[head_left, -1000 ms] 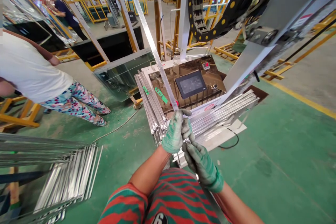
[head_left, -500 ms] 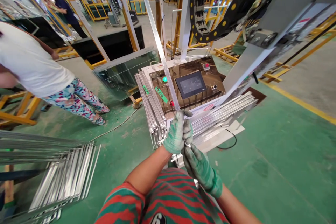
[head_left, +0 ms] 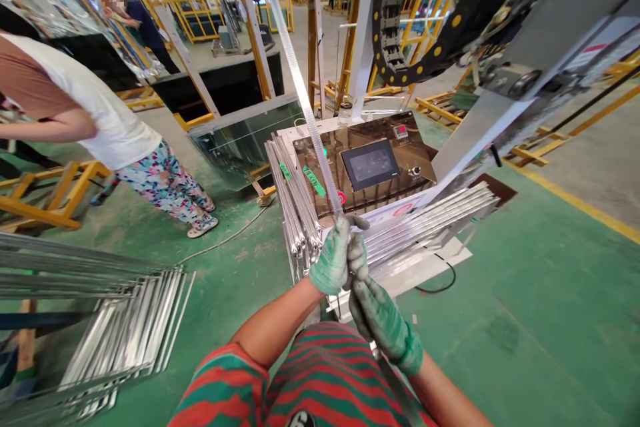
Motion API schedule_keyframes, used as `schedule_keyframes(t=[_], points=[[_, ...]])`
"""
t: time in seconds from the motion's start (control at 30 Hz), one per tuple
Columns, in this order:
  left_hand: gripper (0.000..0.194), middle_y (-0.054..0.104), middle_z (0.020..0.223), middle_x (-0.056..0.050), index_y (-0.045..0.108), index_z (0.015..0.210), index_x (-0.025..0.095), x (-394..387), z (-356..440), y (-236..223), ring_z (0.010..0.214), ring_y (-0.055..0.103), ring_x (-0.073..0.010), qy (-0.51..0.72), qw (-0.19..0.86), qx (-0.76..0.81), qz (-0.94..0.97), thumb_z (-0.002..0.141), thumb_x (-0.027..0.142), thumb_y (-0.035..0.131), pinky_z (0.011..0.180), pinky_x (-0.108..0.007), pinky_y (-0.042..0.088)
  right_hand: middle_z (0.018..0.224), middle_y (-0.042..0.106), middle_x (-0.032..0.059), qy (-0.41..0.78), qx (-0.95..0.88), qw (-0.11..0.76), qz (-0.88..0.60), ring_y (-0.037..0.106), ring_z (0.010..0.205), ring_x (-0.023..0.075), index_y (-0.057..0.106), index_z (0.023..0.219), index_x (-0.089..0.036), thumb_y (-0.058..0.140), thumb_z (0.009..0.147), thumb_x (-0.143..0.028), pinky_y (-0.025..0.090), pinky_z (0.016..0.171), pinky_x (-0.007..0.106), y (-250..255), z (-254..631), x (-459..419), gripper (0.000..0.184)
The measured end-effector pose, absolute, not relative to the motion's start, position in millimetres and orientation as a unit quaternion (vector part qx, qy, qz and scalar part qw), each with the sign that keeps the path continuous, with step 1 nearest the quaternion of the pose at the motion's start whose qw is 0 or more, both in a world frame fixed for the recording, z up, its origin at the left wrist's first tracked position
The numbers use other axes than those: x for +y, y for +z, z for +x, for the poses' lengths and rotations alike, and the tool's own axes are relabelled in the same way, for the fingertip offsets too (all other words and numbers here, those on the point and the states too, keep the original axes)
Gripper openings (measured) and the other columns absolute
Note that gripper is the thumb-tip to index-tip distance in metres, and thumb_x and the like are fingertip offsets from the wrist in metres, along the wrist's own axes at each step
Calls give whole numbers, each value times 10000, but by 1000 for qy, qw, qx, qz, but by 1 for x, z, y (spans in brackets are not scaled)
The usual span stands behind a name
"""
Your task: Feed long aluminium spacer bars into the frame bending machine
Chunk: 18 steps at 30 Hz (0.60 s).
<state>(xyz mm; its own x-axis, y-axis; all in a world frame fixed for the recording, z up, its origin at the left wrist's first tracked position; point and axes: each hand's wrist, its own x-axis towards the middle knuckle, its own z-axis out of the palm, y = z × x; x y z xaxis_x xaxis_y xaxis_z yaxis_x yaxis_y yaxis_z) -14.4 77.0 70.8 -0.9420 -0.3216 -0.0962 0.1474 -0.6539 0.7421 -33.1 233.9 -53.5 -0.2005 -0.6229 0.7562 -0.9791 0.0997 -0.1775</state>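
My left hand (head_left: 334,255), in a green-grey work glove, grips a long perforated aluminium strip (head_left: 295,73) that rises up and away from me. Just below it, my right hand (head_left: 380,321), also gloved, is closed around a second strip (head_left: 397,383) that runs down past my waist. The two strip ends meet between my hands. In front of my hands stands a machine console (head_left: 370,167) with a dark touch screen. Bundles of similar aluminium strips (head_left: 295,203) lean on its left and lie across its right side (head_left: 430,220).
A person in a white top and patterned trousers (head_left: 115,140) stands at the left; another person stands further back. More aluminium strips (head_left: 125,327) lie on a rack at the lower left. A glass pane (head_left: 240,137) leans behind the console. A black cable chain (head_left: 400,47) hangs overhead.
My hands have kept their grip on the strips and barely moved. The view has shifted a little, and the person at the left has leaned further into view.
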Motion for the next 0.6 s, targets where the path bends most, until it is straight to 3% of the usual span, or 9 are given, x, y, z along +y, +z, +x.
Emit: schedule_keyframes(t=[0.07, 0.1, 0.17, 0.27, 0.37, 0.43, 0.5, 0.6], points=[[628, 443, 530, 102, 559, 1043, 202, 75, -16, 65, 406, 436, -82, -887, 156, -427, 88, 866, 799, 636, 415, -198, 429, 1328, 702, 134, 407, -689, 232, 553, 650, 1285, 226, 347, 1651, -228, 528, 1033, -205, 646, 987, 337, -46, -33, 234, 645], [606, 478, 545, 87, 564, 1068, 194, 74, -16, 63, 448, 508, -98, -877, 163, -446, 78, 910, 778, 592, 466, -212, 467, 1311, 721, 111, 461, -691, 173, 529, 670, 1259, 217, 483, 1571, -253, 578, 1020, -244, 640, 987, 319, -41, -32, 233, 559], [597, 522, 564, 70, 559, 1132, 183, 73, -16, 65, 498, 583, -125, -858, 159, -484, 70, 956, 752, 534, 521, -236, 495, 1055, 784, 57, 556, -692, 19, 460, 747, 988, 180, 691, 1255, -258, 572, 1035, -349, 655, 794, 247, -27, -29, 230, 267], [646, 542, 562, 63, 539, 1234, 170, 72, -16, 75, 497, 609, -154, -835, 150, -521, 87, 964, 755, 501, 497, -250, 473, 694, 671, 11, 611, -694, -180, 336, 603, 573, 129, 661, 929, -220, 464, 1066, -518, 510, 470, 218, -5, -27, 226, 383], [661, 543, 548, 58, 556, 1233, 160, 73, -18, 86, 466, 595, -164, -824, 150, -536, 104, 959, 759, 498, 445, -253, 434, 693, 663, 0, 686, -634, -320, 158, 526, 503, 90, 657, 935, -203, 761, 831, -675, 451, 441, 204, 14, -31, 226, 494], [655, 562, 560, 57, 551, 1229, 157, 73, -21, 93, 474, 594, -157, -824, 169, -533, 89, 937, 744, 559, 477, -262, 463, 578, 597, -50, 726, -534, -425, 87, 396, 384, 49, 673, 976, -204, 863, 734, -622, 349, 371, 174, 25, -35, 230, 519], [666, 587, 588, 57, 531, 1237, 160, 73, -25, 100, 506, 605, -151, -833, 193, -514, 63, 894, 719, 647, 529, -271, 501, 483, 533, -83, 739, -416, -521, 93, 245, 303, 25, 704, 1003, -207, 840, 794, -510, 250, 317, 154, 35, -37, 234, 393], [656, 589, 599, 67, 525, 1227, 181, 75, -33, 108, 498, 585, -138, -838, 210, -499, 63, 854, 687, 712, 506, -254, 480, 482, 585, -55, 760, -298, -563, 130, 224, 263, 29, 761, 1038, -211, 740, 903, -405, 276, 285, 151, 44, -36, 239, 236]])
